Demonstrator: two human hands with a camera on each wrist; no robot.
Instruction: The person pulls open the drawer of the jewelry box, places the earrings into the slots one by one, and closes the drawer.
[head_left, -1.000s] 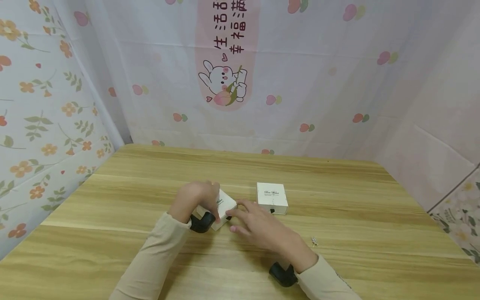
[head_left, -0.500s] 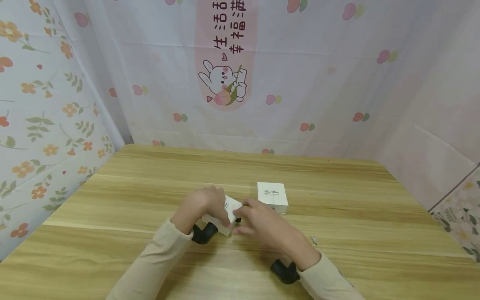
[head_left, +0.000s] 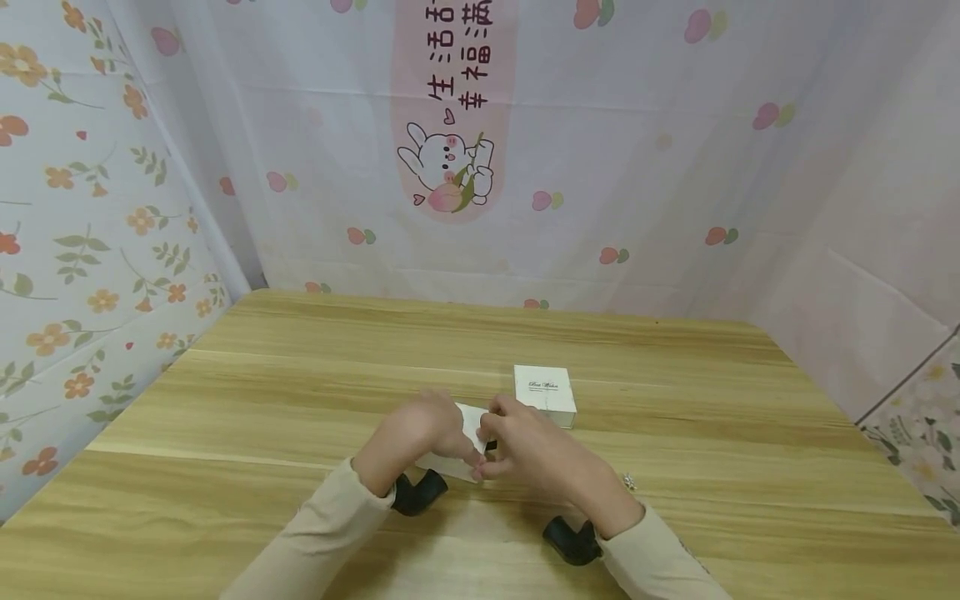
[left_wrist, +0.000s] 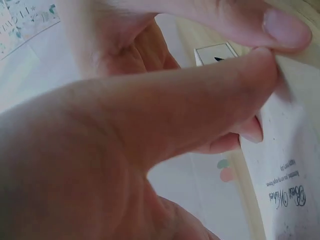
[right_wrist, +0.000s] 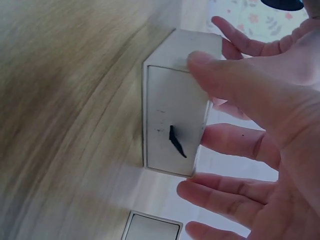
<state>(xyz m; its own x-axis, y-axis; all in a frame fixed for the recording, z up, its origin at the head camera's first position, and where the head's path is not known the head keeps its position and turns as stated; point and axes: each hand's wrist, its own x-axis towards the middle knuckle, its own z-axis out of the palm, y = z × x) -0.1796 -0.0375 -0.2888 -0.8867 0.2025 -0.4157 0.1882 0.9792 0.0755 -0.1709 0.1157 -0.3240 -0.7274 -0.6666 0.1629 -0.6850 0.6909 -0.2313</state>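
A small white drawer-style gift box (head_left: 471, 418) with "Best Wishes" printed on top lies between both hands. My left hand (head_left: 423, 432) grips it from the left, its thumb along the near top edge in the left wrist view. On the drawer front (right_wrist: 170, 95) a black ribbon tab (right_wrist: 176, 142) sticks out, facing my right hand (head_left: 536, 446). The right thumb (right_wrist: 215, 72) presses the near corner, while the other right fingers curve along the box's top edge. In the head view the hands hide much of the box.
A second white gift box (head_left: 546, 385) with the same print rests just behind the right hand. To the right lies a tiny silvery piece (head_left: 629, 482) on the wooden table (head_left: 675, 392). Printed curtains (head_left: 300, 125) stand behind and at the sides.
The held box has shifted right and slightly nearer, turning so its tab end faces right. My left hand has moved right with it, and the right thumb has come onto its near corner.
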